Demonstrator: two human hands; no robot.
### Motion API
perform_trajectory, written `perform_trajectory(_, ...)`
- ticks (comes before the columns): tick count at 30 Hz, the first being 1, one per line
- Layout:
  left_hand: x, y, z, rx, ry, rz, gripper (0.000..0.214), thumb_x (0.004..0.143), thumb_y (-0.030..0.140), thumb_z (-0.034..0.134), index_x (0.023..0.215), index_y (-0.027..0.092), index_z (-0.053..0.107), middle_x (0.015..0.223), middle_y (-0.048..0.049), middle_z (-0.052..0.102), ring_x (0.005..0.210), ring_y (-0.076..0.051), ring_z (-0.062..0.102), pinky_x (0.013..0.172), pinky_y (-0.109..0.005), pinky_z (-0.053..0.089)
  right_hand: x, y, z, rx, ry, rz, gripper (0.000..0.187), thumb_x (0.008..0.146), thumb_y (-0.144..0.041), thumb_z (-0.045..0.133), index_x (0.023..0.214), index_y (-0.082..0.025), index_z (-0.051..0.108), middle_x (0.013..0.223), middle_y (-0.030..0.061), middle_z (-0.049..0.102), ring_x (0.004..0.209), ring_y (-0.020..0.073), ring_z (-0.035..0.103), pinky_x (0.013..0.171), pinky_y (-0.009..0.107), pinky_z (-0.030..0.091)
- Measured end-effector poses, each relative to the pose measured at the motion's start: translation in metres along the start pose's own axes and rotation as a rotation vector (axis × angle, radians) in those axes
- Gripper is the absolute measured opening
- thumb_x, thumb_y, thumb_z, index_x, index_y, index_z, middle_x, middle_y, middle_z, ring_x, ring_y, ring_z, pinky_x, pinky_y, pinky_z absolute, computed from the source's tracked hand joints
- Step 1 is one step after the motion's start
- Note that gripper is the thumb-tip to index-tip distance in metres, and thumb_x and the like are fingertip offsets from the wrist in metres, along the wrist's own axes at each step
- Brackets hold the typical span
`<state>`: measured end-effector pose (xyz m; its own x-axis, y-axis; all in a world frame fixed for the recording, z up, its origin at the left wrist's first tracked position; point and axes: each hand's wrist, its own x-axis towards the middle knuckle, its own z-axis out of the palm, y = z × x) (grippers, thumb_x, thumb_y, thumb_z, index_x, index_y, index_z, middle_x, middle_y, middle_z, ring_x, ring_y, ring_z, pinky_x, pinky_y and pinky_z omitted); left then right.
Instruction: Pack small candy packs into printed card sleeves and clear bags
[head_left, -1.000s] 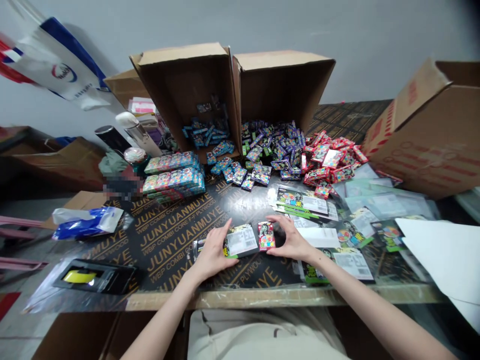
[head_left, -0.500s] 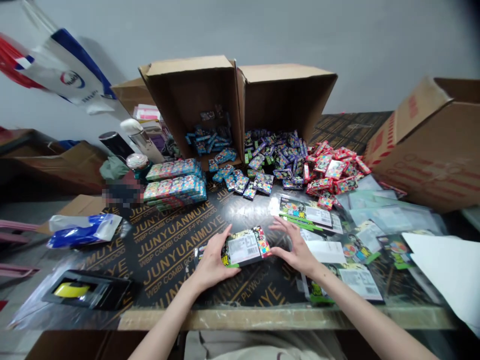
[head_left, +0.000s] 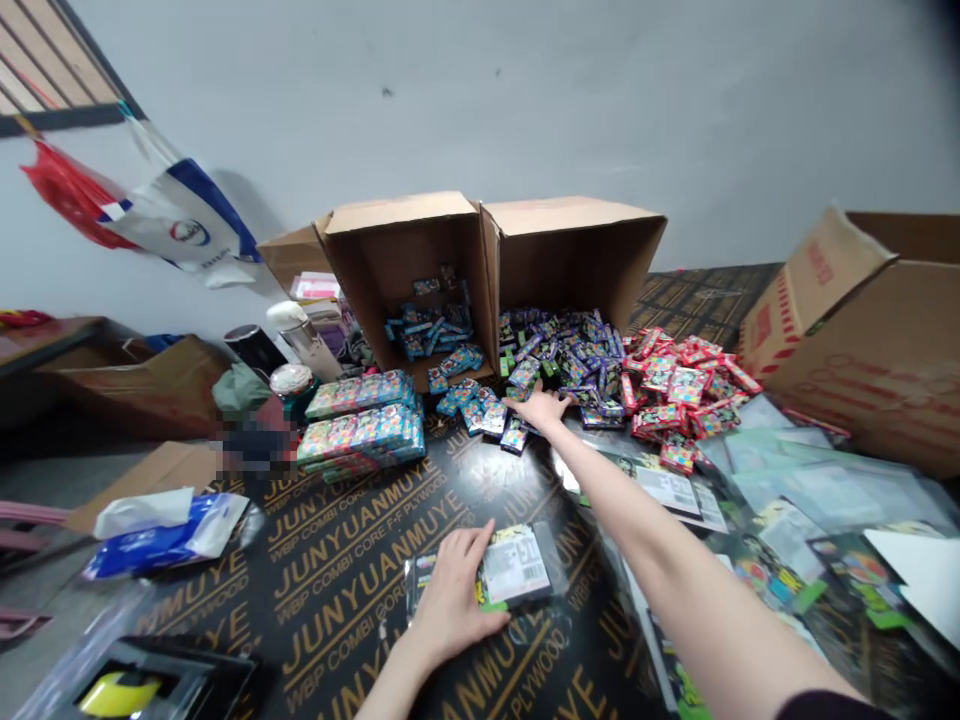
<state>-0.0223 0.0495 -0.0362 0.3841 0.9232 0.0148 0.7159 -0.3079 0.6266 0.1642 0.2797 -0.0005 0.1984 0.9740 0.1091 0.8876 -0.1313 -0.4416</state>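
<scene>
My left hand lies across a flat printed plastic packet on the table, gripping its left part between thumb and fingers. The packet is black and green with a white label, and clear plastic shows at its edge. Farther forward, my right hand rests over the front of a heap of small purple boxes, its fingers apart. Its fingertips are partly lost among the boxes. Small blue boxes lie just left of it, and a pile of small red boxes is to its right.
Two cardboard cartons lie on their sides at the back. Stacked blue packs stand left. More printed packets and clear sleeves are spread at the right, near another carton. A tape dispenser sits front left.
My right hand has left the packet and reached forward to the purple boxes. A red piece at the packet's right end no longer shows. My left hand stays on the packet; the view has tilted up.
</scene>
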Motion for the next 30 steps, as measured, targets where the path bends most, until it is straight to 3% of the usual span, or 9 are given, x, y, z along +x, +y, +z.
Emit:
perform_trajectory(7,0.0,0.001,0.001,0.015,-0.008,-0.007,0.097,0.05,0.031,0.075,0.136,0.024,0.03,0.121,-0.0084,0.046,0.114,-0.028,0.039,0.101,-0.042,0.03,0.005,-0.006,0.017,0.028,-0.013,0.012,0.052,0.075,-0.04,0.054,0.111,-0.002,0.051,0.114,0.0292,0.049,0.109,0.0393,0.041,0.09,0.056,0.018)
perform_trajectory(11,-0.005,0.004,-0.003,0.021,-0.001,-0.02,0.095,0.048,0.03,0.076,0.133,0.024,0.036,0.119,-0.0088,0.05,0.112,-0.028,0.042,0.103,-0.049,0.024,-0.009,0.006,0.0,0.121,-0.08,-0.128,0.059,0.057,-0.031,0.07,0.11,-0.011,0.054,0.107,0.0177,0.056,0.105,0.0356,0.047,0.091,0.052,0.024)
perform_trajectory(13,-0.006,0.011,-0.009,-0.043,0.021,-0.055,0.093,0.043,0.036,0.079,0.128,0.024,0.044,0.118,-0.0094,0.052,0.113,-0.031,0.042,0.104,-0.054,0.018,-0.03,0.011,-0.011,0.196,-0.099,-0.211,0.068,0.057,-0.029,0.068,0.121,-0.02,0.045,0.108,0.0098,0.056,0.104,0.0287,0.05,0.091,0.045,0.031)
perform_trajectory(15,-0.004,0.023,-0.015,-0.254,0.08,-0.142,0.081,0.046,0.044,0.078,0.12,0.022,0.053,0.116,-0.0106,0.054,0.112,-0.031,0.045,0.103,-0.053,0.021,-0.061,0.015,-0.022,0.366,-0.134,-0.308,0.077,0.061,-0.028,0.065,0.13,-0.026,0.03,0.113,0.0051,0.054,0.103,0.0216,0.052,0.089,0.036,0.038)
perform_trajectory(17,0.001,0.038,-0.02,-0.644,0.123,-0.286,0.061,0.061,0.049,0.069,0.112,0.018,0.058,0.11,-0.012,0.059,0.107,-0.028,0.051,0.097,-0.046,0.033,-0.102,0.018,-0.031,0.727,-0.232,-0.415,0.085,0.063,-0.031,0.066,0.134,-0.03,0.018,0.118,0.0049,0.05,0.102,0.0194,0.054,0.085,0.032,0.042)
perform_trajectory(20,0.014,0.061,-0.021,-1.297,0.036,-0.473,0.047,0.073,0.052,0.057,0.101,0.014,0.061,0.092,-0.0116,0.066,0.084,-0.022,0.062,0.08,-0.038,0.046,-0.161,0.028,-0.044,1.217,-0.45,-0.495,0.093,0.06,-0.036,0.071,0.134,-0.032,0.016,0.123,0.0069,0.046,0.106,0.0224,0.052,0.086,0.034,0.044)
perform_trajectory(22,0.02,0.072,-0.016,-1.467,0.013,-0.518,0.037,0.069,0.045,0.064,0.087,0.012,0.063,0.078,-0.0082,0.067,0.066,-0.016,0.062,0.067,-0.031,0.049,-0.189,0.04,-0.054,1.18,-0.499,-0.521,0.092,0.059,-0.033,0.073,0.134,-0.031,0.021,0.127,0.0074,0.042,0.113,0.0239,0.047,0.094,0.038,0.039)
perform_trajectory(26,0.023,0.083,-0.002,-1.333,0.118,-0.503,0.027,0.057,0.029,0.076,0.059,0.011,0.057,0.054,0.0004,0.059,0.046,-0.007,0.052,0.049,-0.018,0.039,-0.21,0.065,-0.074,0.789,-0.377,-0.643,0.087,0.059,-0.029,0.072,0.134,-0.026,0.027,0.136,0.0075,0.034,0.126,0.0269,0.032,0.106,0.042,0.022)
perform_trajectory(30,0.019,0.076,0.003,-0.914,0.07,-0.371,0.034,0.063,0.042,0.069,0.078,0.012,0.064,0.07,-0.0055,0.065,0.063,-0.016,0.06,0.062,-0.026,0.046,-0.208,0.084,-0.085,0.525,-0.226,-0.748,0.08,0.06,-0.029,0.068,0.131,-0.025,0.031,0.128,0.0084,0.044,0.119,0.0278,0.039,0.101,0.043,0.024)
